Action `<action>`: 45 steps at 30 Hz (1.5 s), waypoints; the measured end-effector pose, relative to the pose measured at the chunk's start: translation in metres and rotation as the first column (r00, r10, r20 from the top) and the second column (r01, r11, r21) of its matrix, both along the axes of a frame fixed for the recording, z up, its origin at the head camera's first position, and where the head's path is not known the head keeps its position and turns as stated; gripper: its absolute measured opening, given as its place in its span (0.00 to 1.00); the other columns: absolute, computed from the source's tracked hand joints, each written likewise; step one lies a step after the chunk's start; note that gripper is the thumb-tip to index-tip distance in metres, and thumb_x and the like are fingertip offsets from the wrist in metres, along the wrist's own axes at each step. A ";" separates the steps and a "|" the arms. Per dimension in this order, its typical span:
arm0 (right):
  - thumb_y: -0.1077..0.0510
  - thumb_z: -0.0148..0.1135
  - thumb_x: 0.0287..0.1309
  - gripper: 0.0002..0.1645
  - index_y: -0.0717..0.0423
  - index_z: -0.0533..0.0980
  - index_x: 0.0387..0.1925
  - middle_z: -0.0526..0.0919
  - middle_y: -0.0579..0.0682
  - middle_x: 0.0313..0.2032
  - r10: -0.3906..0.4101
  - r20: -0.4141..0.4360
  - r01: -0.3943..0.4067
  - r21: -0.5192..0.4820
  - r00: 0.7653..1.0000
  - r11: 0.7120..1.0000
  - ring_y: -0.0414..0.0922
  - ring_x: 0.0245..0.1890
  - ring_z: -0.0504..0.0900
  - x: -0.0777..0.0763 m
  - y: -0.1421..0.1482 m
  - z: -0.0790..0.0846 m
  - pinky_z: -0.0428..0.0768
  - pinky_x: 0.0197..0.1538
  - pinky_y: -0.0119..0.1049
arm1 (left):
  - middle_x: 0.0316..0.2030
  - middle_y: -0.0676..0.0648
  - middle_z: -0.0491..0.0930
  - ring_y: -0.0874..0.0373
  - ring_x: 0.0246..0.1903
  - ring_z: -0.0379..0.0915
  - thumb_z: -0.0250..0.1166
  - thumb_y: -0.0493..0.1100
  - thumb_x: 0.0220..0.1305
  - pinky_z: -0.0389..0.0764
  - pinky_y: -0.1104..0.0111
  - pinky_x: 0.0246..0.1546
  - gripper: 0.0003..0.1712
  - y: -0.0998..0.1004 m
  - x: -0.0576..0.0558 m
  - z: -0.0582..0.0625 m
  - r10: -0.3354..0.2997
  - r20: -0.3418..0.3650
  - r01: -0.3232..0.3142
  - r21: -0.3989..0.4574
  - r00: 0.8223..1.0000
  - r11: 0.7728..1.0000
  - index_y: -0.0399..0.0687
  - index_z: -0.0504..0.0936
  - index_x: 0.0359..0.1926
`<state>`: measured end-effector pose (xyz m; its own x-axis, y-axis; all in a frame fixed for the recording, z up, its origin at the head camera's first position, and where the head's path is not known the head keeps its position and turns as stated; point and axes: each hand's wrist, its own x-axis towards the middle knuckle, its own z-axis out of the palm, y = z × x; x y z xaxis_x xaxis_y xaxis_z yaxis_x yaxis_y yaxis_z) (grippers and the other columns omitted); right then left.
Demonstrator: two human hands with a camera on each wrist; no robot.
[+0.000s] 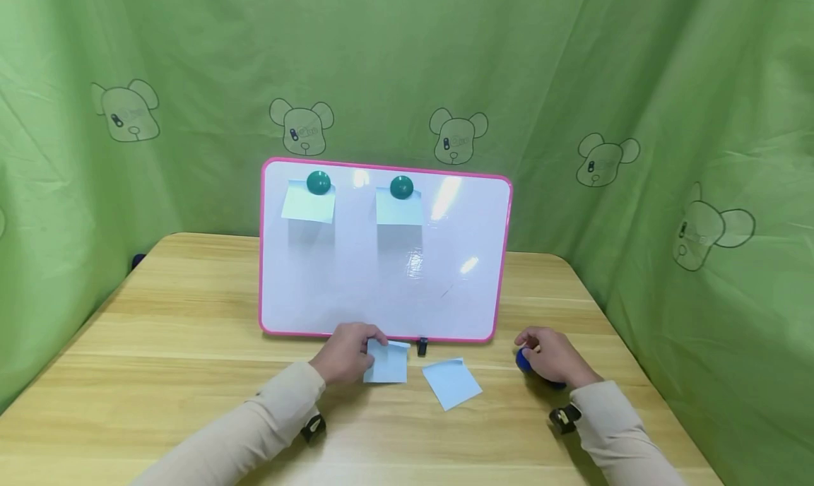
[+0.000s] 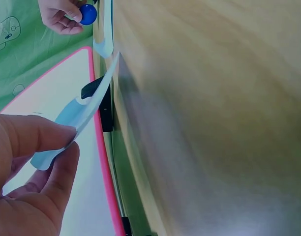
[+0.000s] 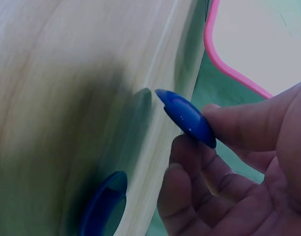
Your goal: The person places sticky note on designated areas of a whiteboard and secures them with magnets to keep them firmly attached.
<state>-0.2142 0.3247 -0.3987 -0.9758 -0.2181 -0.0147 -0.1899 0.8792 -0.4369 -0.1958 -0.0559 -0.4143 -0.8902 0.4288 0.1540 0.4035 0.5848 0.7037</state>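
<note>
My left hand [image 1: 346,353] pinches the edge of a light blue sticky note [image 1: 389,363] between thumb and fingers; in the left wrist view the note [image 2: 91,105] is tilted up off the table and bends. My right hand [image 1: 555,357] holds a round blue magnet [image 3: 187,118] between thumb and fingers, above the table. Under that hand a second blue magnet [image 3: 104,206] lies on the wood. Between the hands another blue sticky note [image 1: 452,383] lies flat, its top edge curled. The whiteboard [image 1: 381,281] stands behind, with two notes held by green magnets [image 1: 319,183].
The pink-framed board leans on small black feet [image 1: 422,347] on the wooden table [image 1: 191,373]. A green curtain [image 1: 381,62] with bear-head drawings hangs behind and at both sides. The second pinned note [image 1: 399,210] sits near the board's top middle.
</note>
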 end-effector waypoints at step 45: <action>0.65 0.51 0.67 0.13 0.67 0.75 0.49 0.80 0.63 0.42 -0.117 -0.187 0.087 -0.162 0.975 0.983 0.52 0.33 0.80 -0.011 -0.012 0.025 0.79 0.32 0.41 | 0.57 0.44 0.75 0.50 0.45 0.76 0.61 0.26 0.57 0.82 0.64 0.42 0.20 0.034 -0.027 0.048 0.035 0.015 -0.035 0.058 0.999 0.998 0.47 0.77 0.49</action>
<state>-0.2252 0.3131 -0.3735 -0.9736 -0.1020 0.2041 -0.1976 0.8244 -0.5304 -0.2227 -0.0217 -0.3659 -0.9067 0.3879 0.1656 0.3736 0.5563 0.7422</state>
